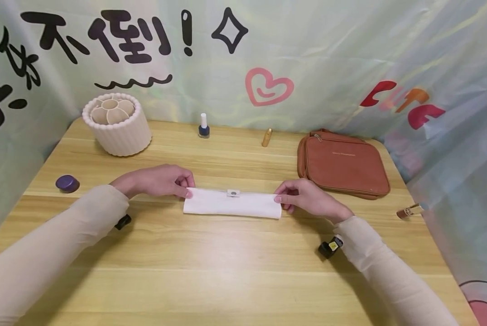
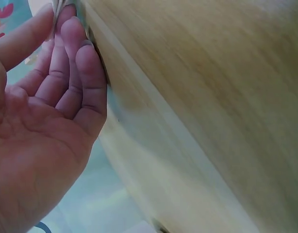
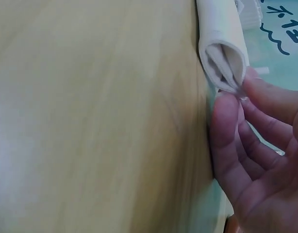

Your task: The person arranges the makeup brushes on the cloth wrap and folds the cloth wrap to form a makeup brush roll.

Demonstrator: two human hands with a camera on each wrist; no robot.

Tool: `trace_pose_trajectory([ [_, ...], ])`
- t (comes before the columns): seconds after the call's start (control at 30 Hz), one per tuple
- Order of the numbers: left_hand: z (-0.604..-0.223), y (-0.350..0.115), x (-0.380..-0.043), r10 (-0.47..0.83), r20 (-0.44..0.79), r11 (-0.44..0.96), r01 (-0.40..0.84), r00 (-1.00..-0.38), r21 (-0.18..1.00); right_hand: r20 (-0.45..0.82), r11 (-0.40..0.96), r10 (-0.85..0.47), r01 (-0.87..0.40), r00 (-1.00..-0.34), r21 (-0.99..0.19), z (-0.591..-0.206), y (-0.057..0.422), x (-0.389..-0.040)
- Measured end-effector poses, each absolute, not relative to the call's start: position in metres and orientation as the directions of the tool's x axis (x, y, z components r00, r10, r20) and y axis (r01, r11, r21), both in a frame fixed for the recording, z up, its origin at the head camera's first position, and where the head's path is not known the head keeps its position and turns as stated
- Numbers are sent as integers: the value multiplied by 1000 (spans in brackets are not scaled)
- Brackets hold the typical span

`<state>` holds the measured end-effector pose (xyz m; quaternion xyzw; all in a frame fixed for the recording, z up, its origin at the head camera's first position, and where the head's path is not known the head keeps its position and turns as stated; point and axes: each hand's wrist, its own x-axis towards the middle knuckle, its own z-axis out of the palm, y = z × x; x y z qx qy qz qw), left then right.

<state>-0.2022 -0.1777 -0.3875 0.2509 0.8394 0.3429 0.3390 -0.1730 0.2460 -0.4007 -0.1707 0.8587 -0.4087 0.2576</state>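
A folded white cloth [image 1: 231, 207] lies lengthwise near the middle of the table, with a small white tag [image 1: 233, 193] bearing a dark mark at its far edge. My left hand [image 1: 163, 179] pinches the cloth's left end between thumb and fingers. At the opposite end, my right hand [image 1: 308, 198] pinches the far corner in the same way. From the right wrist, the end of the cloth [image 3: 219, 29] appears as a rounded loop with layers tucked inside. The left wrist view catches only a sliver of cloth between thumb and fingertips [image 2: 74, 31].
Behind stand a pale pink fluted pot [image 1: 122, 136], a dark nail polish bottle [image 1: 204, 131] and a small gold tube [image 1: 267, 137]. A brown zipped case [image 1: 347, 165] lies at back right, a lipstick-like tube [image 1: 408, 212] near the right edge, a purple round jar [image 1: 67, 183] at left.
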Motion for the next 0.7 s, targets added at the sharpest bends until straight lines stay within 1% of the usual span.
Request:
trace_pose_trajectory([
  [0.3, -389, -178, -201, 640, -409, 645, 166, -650, 746, -336, 599, -478, -22, -812, -800, -403, 246, -174],
  [0.47, -390, -179, -199, 618, -417, 659, 150, -667, 737, -357, 616, -456, 0, -816, -787, -399, 247, -171],
  [0.57, -391, -180, -197, 600, -413, 670, 149, -685, 727, -338, 613, -445, -8, -829, -790, -397, 247, -167],
  [0.7, -389, -179, -194, 577, -365, 670, 167, -730, 724, -255, 590, -414, -44, -874, -806, -392, 252, -163],
])
